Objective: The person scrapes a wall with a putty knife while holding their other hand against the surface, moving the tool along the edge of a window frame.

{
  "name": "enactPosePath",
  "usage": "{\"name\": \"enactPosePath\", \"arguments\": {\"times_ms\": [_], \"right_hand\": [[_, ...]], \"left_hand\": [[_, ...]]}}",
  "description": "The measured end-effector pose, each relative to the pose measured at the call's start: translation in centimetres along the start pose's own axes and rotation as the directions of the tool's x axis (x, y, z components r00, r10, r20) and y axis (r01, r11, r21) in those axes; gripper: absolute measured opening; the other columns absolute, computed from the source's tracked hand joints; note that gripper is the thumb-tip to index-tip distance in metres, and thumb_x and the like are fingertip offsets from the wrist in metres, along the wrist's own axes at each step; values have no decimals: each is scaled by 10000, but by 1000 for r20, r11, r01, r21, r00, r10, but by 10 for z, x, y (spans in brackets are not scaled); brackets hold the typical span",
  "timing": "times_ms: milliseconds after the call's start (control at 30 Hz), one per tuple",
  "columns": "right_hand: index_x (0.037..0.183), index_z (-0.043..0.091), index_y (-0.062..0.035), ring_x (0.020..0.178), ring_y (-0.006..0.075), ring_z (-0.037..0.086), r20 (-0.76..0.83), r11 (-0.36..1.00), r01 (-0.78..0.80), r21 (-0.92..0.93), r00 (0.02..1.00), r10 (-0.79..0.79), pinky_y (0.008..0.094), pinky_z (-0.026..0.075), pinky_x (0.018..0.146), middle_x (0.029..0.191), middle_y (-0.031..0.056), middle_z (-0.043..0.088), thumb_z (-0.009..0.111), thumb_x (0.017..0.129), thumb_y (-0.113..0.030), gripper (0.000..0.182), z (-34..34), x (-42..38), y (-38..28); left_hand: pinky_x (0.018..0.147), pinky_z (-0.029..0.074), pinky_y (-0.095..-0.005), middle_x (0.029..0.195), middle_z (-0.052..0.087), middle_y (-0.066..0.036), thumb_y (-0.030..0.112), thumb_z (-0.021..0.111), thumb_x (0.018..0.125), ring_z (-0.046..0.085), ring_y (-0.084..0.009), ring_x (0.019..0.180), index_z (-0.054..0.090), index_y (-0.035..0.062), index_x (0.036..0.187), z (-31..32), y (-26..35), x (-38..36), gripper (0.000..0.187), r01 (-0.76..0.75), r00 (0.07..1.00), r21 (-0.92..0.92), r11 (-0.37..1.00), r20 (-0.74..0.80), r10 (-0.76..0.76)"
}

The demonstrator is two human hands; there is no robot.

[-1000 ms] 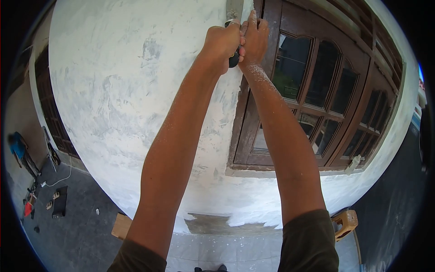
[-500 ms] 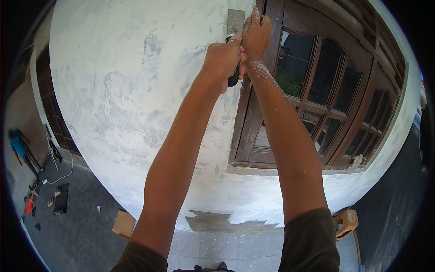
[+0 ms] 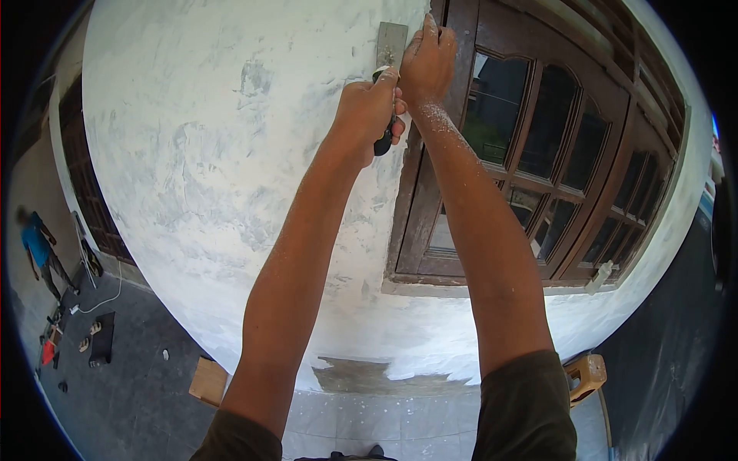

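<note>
My left hand (image 3: 364, 111) is wrapped round the black and yellow handle of a putty knife (image 3: 391, 42). Its wide grey blade points up and lies against or just in front of the white plastered wall (image 3: 231, 154); crumbs of white stuff cling to it. Just right of the blade, my right hand (image 3: 429, 67) is at the wall's edge beside the brown wooden window frame (image 3: 459, 54). Its fingers are bent, with one fingertip reaching up; whatever they may hold is hidden. White dust covers the right wrist and forearm.
Glazed window shutters (image 3: 550, 123) fill the right side. Below stand a yellow plastic stool (image 3: 588, 376) and a brown box (image 3: 208, 381). At far left, a person in a blue shirt (image 3: 35, 244) stands near a white cable (image 3: 104, 301) and sandals (image 3: 90, 336).
My left hand and the putty knife have moved down and a little left, the blade tilting slightly. My right hand has shifted slightly left along the wall's edge.
</note>
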State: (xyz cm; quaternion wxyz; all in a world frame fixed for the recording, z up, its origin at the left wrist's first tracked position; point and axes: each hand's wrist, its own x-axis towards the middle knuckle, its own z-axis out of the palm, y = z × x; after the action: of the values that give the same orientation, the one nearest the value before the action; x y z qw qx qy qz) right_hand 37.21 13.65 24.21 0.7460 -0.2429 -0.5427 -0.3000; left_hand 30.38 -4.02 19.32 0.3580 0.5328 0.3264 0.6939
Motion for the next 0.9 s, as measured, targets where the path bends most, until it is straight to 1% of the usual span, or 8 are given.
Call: {"name": "enactPosePath", "arguments": {"times_ms": [167,267,467,567,633,767,833,900], "right_hand": [[1386,615,-52,1166,356,575,14,1000,8,18,1000,-8,474,506,960,1221,164,589,537,1055,-197,370,-4,3,-3],[1386,617,-55,1164,360,577,57,998,-47,45,997,44,475,504,962,1210,165,595,533,1055,-189,366,-10,2,-6],[1396,604,-65,1168,353,579,-25,1000,29,2,999,-29,476,504,965,1209,156,599,538,1051,-181,370,-3,3,-1],[1401,600,-71,1171,356,577,73,997,-59,53,996,55,478,505,963,1227,155,599,544,1047,-174,373,-26,-1,-23],[1349,611,-42,1118,356,571,53,996,9,87,998,-14,462,488,954,1190,151,574,584,990,-134,372,-27,-1,-22],[1348,613,-41,1127,355,570,26,996,-33,81,999,31,454,489,959,1202,147,577,596,979,-137,381,-18,1,-19],[1351,609,-38,1143,351,564,-18,1000,9,28,1000,-9,448,488,965,1201,145,575,619,953,-137,410,-15,0,-19],[1348,610,-35,1144,353,563,-4,999,-15,35,1000,15,449,489,963,1196,145,574,622,950,-134,411,-16,1,-20]], "left_hand": [[484,433,-274,701,553,-7,333,533,1079,480,-99,502,551,62,943,4,29,22,304,-43,999,11,999,25,43],[482,431,-277,697,553,-6,338,535,1078,471,-100,492,550,62,947,6,27,23,306,-52,999,3,999,17,52],[470,423,-289,704,557,-5,343,539,1078,475,-102,496,549,66,939,1,6,2,311,33,999,-20,999,27,-32],[477,427,-286,716,563,-9,333,541,1076,479,-100,515,549,65,943,13,24,28,299,-39,999,-22,999,10,40],[485,432,-279,718,560,-7,325,543,1074,480,-98,528,547,64,951,16,37,34,289,-63,998,-50,997,24,64],[485,433,-277,717,557,-6,323,538,1077,480,-96,526,545,65,956,10,19,13,284,-46,998,-82,996,29,48],[484,433,-273,717,556,-8,319,529,1081,479,-94,526,543,66,960,5,9,4,281,13,999,-26,1000,30,-12],[484,432,-271,717,556,-9,314,526,1081,482,-94,529,544,65,959,7,16,11,278,-6,999,-28,1000,35,7]]}}
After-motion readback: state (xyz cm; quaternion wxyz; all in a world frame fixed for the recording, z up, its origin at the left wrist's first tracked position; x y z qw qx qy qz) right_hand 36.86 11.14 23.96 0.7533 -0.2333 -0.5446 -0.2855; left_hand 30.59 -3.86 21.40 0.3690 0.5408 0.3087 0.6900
